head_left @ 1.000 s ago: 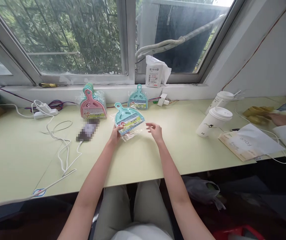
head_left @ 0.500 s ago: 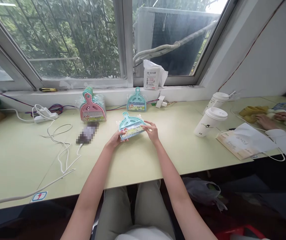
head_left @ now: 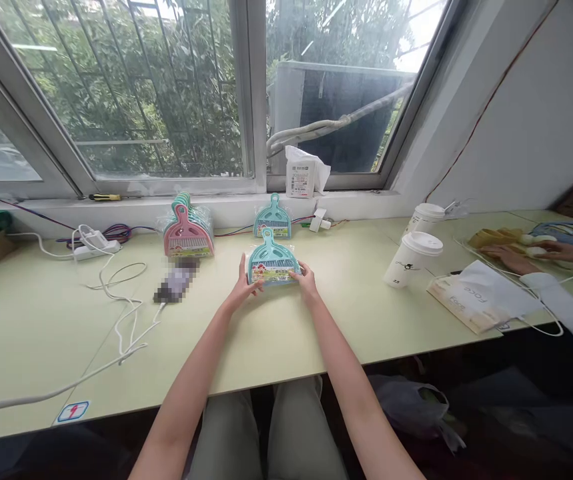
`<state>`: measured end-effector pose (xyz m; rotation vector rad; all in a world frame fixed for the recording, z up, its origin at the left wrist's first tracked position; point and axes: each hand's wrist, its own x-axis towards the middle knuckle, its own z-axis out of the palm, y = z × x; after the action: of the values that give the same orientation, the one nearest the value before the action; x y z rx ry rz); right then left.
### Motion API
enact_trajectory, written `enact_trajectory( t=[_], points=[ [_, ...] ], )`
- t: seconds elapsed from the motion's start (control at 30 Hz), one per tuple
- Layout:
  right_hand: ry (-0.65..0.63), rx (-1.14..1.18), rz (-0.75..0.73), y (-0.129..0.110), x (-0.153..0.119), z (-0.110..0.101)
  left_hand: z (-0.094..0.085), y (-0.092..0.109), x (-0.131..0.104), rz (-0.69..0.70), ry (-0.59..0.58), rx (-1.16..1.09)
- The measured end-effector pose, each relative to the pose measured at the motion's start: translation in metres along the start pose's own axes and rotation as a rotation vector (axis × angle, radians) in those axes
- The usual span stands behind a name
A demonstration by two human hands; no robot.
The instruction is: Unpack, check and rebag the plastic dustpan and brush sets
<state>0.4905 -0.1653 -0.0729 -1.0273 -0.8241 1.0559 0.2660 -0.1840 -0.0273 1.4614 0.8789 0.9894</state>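
A teal dustpan-and-brush set (head_left: 272, 257) in clear wrap stands upright between my hands, handle up, with a printed label across its lower part. My left hand (head_left: 243, 288) holds its lower left edge, thumb in front and a finger raised along the side. My right hand (head_left: 307, 280) grips the lower right edge. Just behind it, another teal set (head_left: 272, 219) leans against the sill. To the left stands a row of wrapped sets with a pink one (head_left: 188, 235) at the front.
A blurred phone (head_left: 177, 280) on a white cable lies left of my hands. Right are two white cups (head_left: 413, 260), a paper packet (head_left: 471, 300) and another person's hands (head_left: 509, 259). A power strip (head_left: 97, 247) and cables lie at far left.
The held teal set has gone from tilted to upright and sits slightly further right, nearer the set behind it. My left hand's finger is now raised beside it. The camera view has shifted upward.
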Motion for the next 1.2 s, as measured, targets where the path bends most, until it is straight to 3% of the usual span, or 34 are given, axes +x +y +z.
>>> enact_trajectory(
  t=[0.13, 0.23, 0.33, 0.5, 0.77, 1.1, 1.2],
  points=[
    [0.036, 0.012, -0.029, -0.004, -0.005, -0.002, -0.001, -0.006, 0.002, 0.104, -0.100, 0.152],
    [0.008, -0.071, -0.047, -0.006, -0.008, -0.003, -0.006, -0.021, 0.009, 0.089, -0.015, 0.249],
    [-0.066, -0.295, -0.073, -0.005, -0.008, -0.001, -0.013, -0.036, 0.018, 0.069, 0.097, 0.241],
    [-0.104, -0.584, -0.072, -0.001, -0.006, 0.001, -0.024, -0.045, 0.025, -0.010, 0.134, 0.147],
    [-0.321, -0.562, -0.057, -0.015, -0.016, 0.000, -0.026, -0.047, 0.028, -0.093, 0.217, 0.060],
    [-0.322, -0.611, -0.025, -0.020, -0.021, 0.005, -0.030, -0.056, 0.032, -0.091, 0.191, 0.080],
    [-0.313, -0.607, -0.027, -0.019, -0.019, 0.004, -0.026, -0.055, 0.030, -0.075, 0.246, 0.108]
  ],
)
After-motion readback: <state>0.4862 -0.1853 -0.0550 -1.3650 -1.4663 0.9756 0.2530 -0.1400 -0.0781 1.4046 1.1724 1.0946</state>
